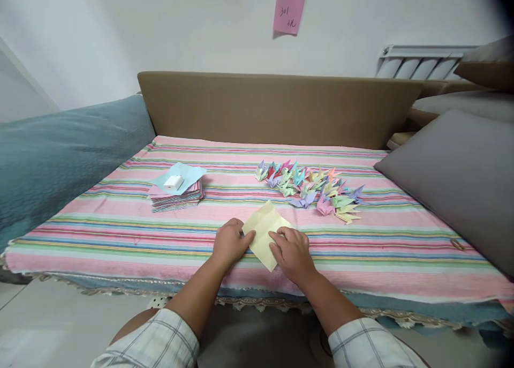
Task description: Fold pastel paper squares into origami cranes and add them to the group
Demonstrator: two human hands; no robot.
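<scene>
A pale yellow square sheet of origami paper (263,234) lies in front of me, turned with one corner toward me and faint creases across it. My left hand (232,243) grips its left corner, with the thumb on top and the other fingers curled at the edge. On the right side, my right hand (295,253) has its thumb and index finger on the paper, the fingers bent and closed over that edge. Beyond the sheet, to the right, several folded paper cranes (305,197) in many colours sit in a cluster.
Left of the hands stands a stack of coloured paper (176,201), topped by a light blue sheet (188,173) and a small white box (173,182). All this rests on a striped cloth (120,239). A grey cushion (450,180) borders the right, a blue-covered armrest (72,154) the left.
</scene>
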